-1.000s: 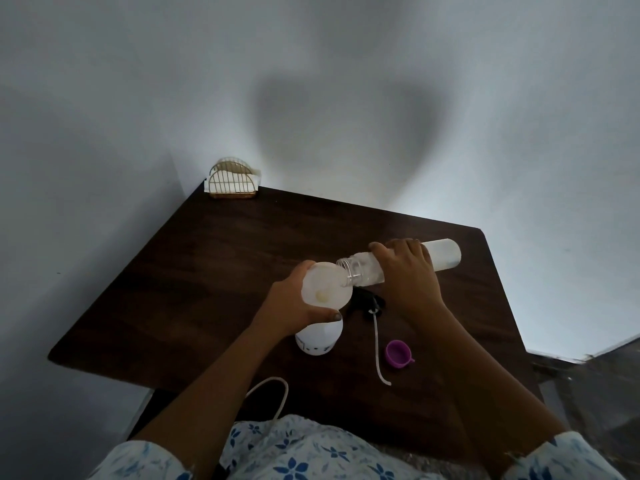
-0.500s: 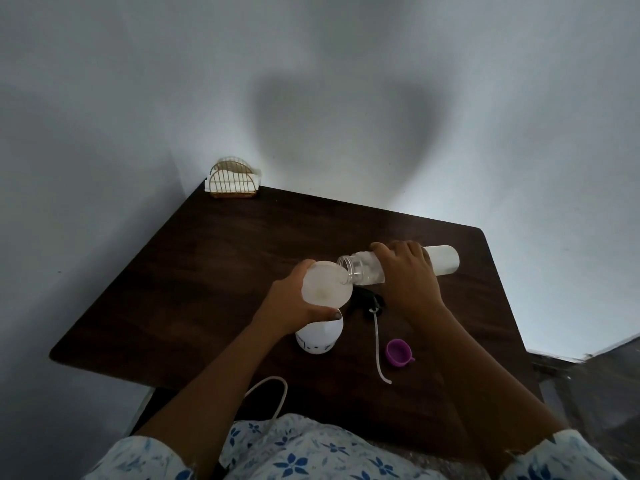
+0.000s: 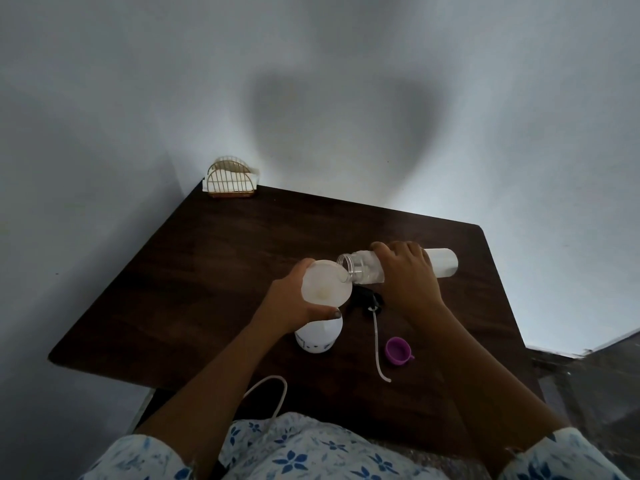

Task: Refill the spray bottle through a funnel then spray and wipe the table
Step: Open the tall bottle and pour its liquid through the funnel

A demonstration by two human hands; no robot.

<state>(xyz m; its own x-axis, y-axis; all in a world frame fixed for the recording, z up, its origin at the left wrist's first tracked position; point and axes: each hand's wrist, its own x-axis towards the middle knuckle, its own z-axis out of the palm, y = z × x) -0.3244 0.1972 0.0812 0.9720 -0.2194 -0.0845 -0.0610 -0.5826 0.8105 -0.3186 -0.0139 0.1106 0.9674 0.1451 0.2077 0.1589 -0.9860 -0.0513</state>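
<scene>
Broadly, a dark wooden worktop [image 3: 214,271] fills the middle of the frame, set into a corner of pale walls. Two bare forearms rise from the bottom edge, out of blue-flowered white sleeves [image 3: 298,452].

Right of centre, the right hand [image 3: 408,275] grips a clear refill bottle [image 3: 398,267] tipped almost level; its fingers [image 3: 414,251] are curled over the top of the barrel, shut around it. The bottle's open threaded mouth points left and rests at the rim of a white funnel [image 3: 325,282]. Whether liquid is running cannot be told.

Just left of centre, the left hand [image 3: 291,303] holds that funnel, its fingers wrapped round the far side of the bowl and the thumb pressed on the near edge. The funnel sits on top of a white spray bottle [image 3: 318,336], which stands upright on the worktop directly below, dark markings showing near its base.

At the upper left corner of the worktop stands a gold wire napkin holder [image 3: 231,178] with white napkins in it.

Between the two hands, a black spray head [image 3: 369,301] lies on the worktop, and its pale dip tube [image 3: 378,344] trails toward the lower frame. Just right of the tube lies a small purple cap [image 3: 398,350], open side up.
</scene>
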